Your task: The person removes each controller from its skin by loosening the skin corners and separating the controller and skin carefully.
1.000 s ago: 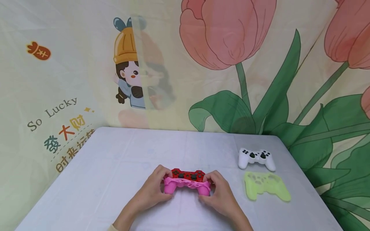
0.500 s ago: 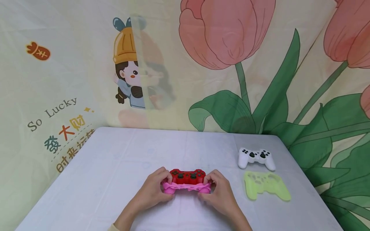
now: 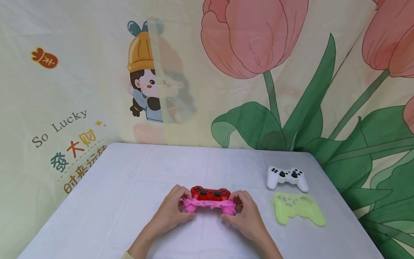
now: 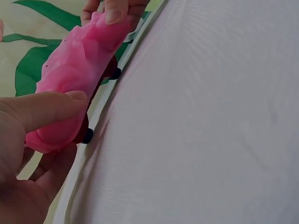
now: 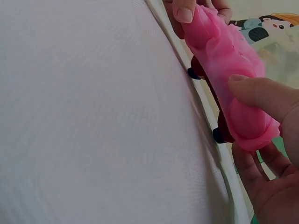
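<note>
A red game controller (image 3: pixel 211 194) with dark thumbsticks is partly covered by a pink silicone sleeve (image 3: pixel 208 204) over its handles. In the head view its upper face shows bare above the pink edge. My left hand (image 3: pixel 172 208) grips the left end, thumb on the near side and fingers behind. My right hand (image 3: pixel 246 214) grips the right end in the same way. Both wrist views show the bunched pink sleeve (image 4: pixel 77 70) with a thumb pressed on each handle; dark red controller parts (image 5: pixel 224 126) peek out at one side.
A white game controller (image 3: pixel 287 178) lies at the right of the white table (image 3: pixel 155 172). Just in front of it rests a flat yellow-green silicone sleeve (image 3: pixel 299 208). Behind the table hangs a printed cloth (image 3: pixel 187 133) with tulips and a cartoon figure.
The controller tips back and forth in both hands, and more of its red face shows above the pink sleeve than a second ago. It has risen slightly in the last half second.
</note>
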The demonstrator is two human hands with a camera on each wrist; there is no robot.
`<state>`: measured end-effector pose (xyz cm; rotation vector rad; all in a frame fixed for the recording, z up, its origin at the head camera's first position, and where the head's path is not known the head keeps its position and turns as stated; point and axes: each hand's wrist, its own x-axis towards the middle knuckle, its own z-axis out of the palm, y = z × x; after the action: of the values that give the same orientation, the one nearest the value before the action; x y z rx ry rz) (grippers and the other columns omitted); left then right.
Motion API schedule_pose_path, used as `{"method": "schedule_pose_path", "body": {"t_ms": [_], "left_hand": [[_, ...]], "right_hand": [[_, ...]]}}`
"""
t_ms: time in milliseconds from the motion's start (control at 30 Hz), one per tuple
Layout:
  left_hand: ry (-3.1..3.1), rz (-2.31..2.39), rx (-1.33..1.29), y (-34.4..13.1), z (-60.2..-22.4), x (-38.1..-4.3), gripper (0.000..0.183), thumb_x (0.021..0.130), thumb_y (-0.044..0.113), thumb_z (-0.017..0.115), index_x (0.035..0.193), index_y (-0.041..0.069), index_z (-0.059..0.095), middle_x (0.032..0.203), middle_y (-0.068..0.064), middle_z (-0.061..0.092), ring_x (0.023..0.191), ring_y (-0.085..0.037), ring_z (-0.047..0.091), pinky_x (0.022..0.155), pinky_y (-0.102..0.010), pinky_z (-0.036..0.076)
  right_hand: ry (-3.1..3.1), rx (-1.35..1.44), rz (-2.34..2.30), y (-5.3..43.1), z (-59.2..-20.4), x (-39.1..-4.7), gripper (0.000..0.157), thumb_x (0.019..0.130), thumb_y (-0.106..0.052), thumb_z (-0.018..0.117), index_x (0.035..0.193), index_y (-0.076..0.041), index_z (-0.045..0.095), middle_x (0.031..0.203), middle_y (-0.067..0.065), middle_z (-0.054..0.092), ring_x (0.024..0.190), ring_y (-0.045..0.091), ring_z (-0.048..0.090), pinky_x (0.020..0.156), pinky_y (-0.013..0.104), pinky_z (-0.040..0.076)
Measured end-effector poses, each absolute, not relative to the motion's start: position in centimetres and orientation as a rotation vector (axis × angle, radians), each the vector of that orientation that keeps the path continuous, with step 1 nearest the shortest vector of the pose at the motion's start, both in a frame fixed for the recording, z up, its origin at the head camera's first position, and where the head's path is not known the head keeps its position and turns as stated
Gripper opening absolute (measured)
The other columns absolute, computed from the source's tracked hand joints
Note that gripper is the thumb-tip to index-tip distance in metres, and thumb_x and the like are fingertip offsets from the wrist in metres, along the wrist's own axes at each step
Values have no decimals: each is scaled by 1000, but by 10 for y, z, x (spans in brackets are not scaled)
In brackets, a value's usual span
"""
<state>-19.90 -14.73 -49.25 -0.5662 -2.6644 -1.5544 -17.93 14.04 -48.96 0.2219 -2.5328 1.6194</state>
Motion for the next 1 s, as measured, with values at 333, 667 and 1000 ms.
{"method": "schedule_pose_path", "body": {"t_ms": [333,667,1000], "left_hand": [[-2651,-1681,-482,-148,-496,-200,63,74,18,100,120,19,56,123,0,57,117,-19,61,102,-26,54],[-2638,-1911,-354,-150,-494,-196,60,79,20,97,120,13,54,118,-12,63,99,-22,72,82,-28,60],[-2687,-1867,-283,-150,-494,-198,57,79,26,96,116,14,54,111,-12,66,92,-20,71,73,-28,58]], "right_hand": [[-2520,110,1831,144,-490,-181,59,71,-12,101,115,-13,62,116,7,67,95,16,72,84,25,60],[-2569,126,1895,147,-489,-181,58,79,-13,96,124,-11,60,124,10,65,99,19,72,86,25,60],[-2560,162,1886,149,-492,-182,50,82,-12,93,118,-11,59,114,10,67,90,19,72,80,22,59]]}}
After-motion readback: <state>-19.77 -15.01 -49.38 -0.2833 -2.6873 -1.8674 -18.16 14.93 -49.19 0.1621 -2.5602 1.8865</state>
